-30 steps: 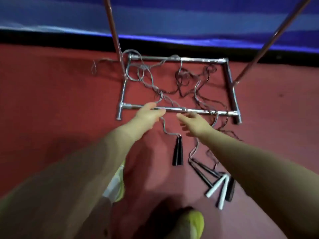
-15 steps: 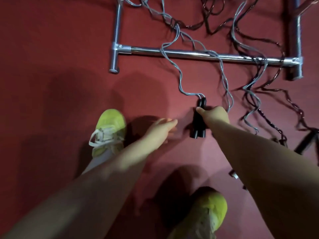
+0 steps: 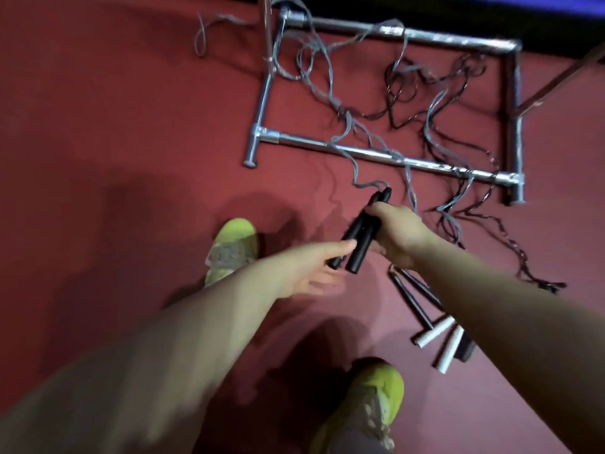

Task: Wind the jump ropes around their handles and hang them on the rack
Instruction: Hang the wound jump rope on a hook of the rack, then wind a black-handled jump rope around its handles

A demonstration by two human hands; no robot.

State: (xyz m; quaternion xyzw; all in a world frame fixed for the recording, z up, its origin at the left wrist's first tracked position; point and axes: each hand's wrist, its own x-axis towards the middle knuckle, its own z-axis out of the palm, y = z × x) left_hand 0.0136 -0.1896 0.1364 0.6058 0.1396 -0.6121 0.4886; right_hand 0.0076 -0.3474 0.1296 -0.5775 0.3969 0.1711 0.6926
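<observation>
A red floor (image 3: 114, 109) fills most of the view, with soft dark shadows lying across it near the middle and bottom. Two yellow-green shoes stand on it: the left shoe (image 3: 234, 247) at centre left, with pale laces across its top, and the right shoe (image 3: 376, 398) near the bottom edge, partly cut off by blur. Along the top right runs a black strip (image 3: 491, 14), and above it, in the corner, a blue band (image 3: 563, 0).
</observation>
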